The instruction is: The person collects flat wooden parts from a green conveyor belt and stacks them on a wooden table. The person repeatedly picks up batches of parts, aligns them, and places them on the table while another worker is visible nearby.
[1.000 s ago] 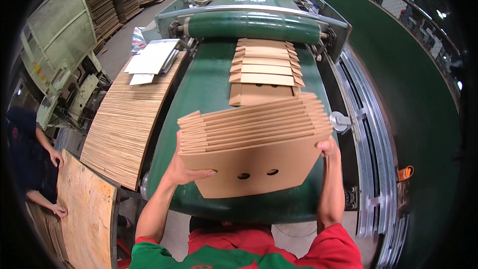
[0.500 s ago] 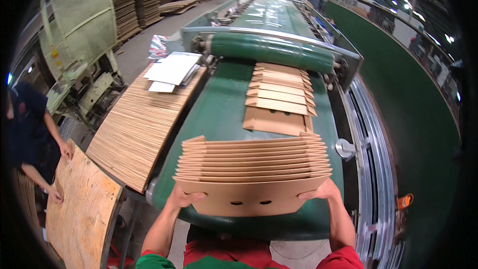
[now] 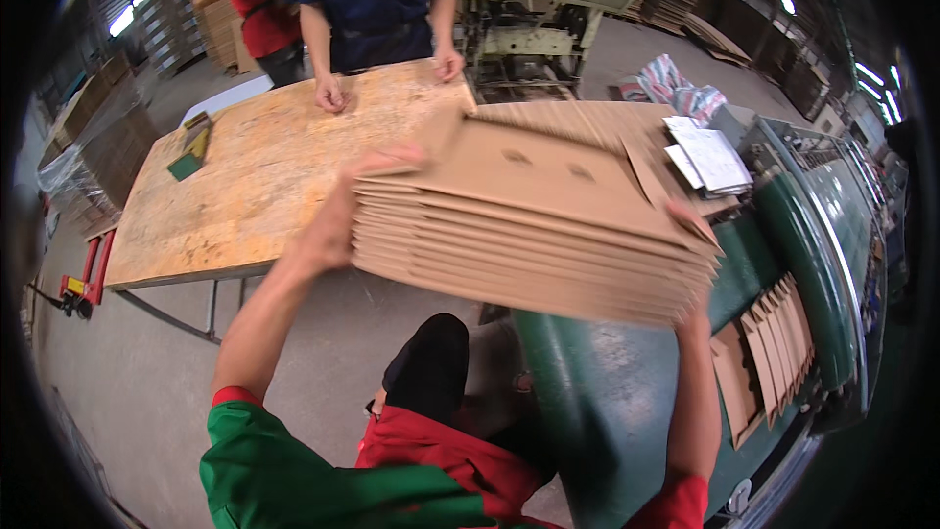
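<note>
Between my two hands I carry a stack of folded cardboard sheets (image 3: pixel 534 235), brown, with dark oval holes in the top one. My left hand (image 3: pixel 367 191) clasps its left end, thumb on top and fingers at the side. At the right end my right hand (image 3: pixel 693 245) grips it, partly hidden by the stack and smeared by motion. The stack is held in the air, tilted down to the right, in front of the wooden table (image 3: pixel 264 176) and over the near end of the green conveyor belt (image 3: pixel 617 382).
Behind the table stand a person in dark blue (image 3: pixel 377 10) and another in red and green (image 3: pixel 255 10). More folded cardboard (image 3: pixel 774 353) lies on the belt beside the green roller (image 3: pixel 803 274). White sheets (image 3: pixel 710 157) rest on a cardboard pile. A red pallet jack (image 3: pixel 88 279) stands left.
My view has swung left from the conveyor toward the wooden table. Both hands have lifted the cardboard stack off the belt and tipped it so its holed face is on top.
</note>
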`<state>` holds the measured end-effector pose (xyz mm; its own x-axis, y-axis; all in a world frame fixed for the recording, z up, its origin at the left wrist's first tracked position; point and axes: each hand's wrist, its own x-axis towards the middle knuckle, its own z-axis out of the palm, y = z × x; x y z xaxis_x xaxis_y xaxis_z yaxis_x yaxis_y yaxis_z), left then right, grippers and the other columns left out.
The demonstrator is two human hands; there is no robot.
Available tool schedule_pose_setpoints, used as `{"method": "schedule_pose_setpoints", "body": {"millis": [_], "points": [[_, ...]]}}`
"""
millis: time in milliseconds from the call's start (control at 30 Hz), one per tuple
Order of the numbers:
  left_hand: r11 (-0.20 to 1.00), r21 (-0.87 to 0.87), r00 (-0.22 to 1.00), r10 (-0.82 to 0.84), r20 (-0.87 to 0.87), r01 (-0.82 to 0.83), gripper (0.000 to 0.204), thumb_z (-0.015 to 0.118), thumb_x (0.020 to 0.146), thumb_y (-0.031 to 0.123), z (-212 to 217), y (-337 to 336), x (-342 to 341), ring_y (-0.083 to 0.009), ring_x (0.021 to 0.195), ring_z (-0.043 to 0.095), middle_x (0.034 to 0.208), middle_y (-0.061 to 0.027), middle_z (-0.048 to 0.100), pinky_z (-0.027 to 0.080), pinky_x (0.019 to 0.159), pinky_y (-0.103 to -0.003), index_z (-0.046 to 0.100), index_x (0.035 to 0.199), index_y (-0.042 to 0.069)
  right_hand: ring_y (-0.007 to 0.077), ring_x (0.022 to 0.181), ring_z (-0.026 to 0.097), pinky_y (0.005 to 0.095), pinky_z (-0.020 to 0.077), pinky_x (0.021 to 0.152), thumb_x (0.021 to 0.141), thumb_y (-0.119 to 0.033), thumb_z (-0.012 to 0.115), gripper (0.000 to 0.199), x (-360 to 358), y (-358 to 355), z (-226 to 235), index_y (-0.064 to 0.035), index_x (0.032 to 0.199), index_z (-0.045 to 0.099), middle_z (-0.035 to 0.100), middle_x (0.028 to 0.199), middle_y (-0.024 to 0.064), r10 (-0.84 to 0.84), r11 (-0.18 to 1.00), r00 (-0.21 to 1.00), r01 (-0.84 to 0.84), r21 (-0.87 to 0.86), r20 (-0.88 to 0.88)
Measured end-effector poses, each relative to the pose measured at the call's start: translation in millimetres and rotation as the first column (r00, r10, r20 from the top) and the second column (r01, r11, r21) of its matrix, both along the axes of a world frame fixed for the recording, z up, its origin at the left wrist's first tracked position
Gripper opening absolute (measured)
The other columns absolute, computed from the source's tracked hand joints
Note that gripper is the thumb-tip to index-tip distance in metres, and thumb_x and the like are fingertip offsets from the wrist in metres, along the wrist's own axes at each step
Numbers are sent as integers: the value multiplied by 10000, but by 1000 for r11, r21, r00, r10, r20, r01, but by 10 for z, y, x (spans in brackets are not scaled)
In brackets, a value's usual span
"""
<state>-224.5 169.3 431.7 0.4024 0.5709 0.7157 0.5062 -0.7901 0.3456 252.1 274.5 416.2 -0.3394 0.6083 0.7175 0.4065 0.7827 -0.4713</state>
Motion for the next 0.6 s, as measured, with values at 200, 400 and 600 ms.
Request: {"method": "schedule_pose_setpoints", "body": {"millis": [200,400,600], "points": [[835,326,878,478,-33,-443,916,940,765,132,-477,-6,-1618,-423,1461,488,1527,-178,537,377,1238,-558,398,1503,161,325,1383,531,456,385,1179,823,-19,789,682,-2393,1364,-280,-120,1441,520,598,1475,116,386,853,922,-338,397,-45],[845,36,805,521,-282,-534,888,833,751,-41,-969,-201,-1984,-421,1513,432,1572,-198,508,346,1264,-521,409,1520,93,293,1436,485,457,388,1140,808,49,713,833,-2684,1499,-618,-159,1557,417,394,1688,44,209,926,767,-355,131,607],[726,-220,713,485,-507,-651,854,512,722,-159,-508,-491,-1943,-377,1543,401,1631,-205,459,297,1291,-469,448,1552,32,278,1453,484,494,398,1143,757,15,783,903,-2547,1389,-443,-139,1576,435,453,1655,53,300,941,748,-332,-57,592]]}}
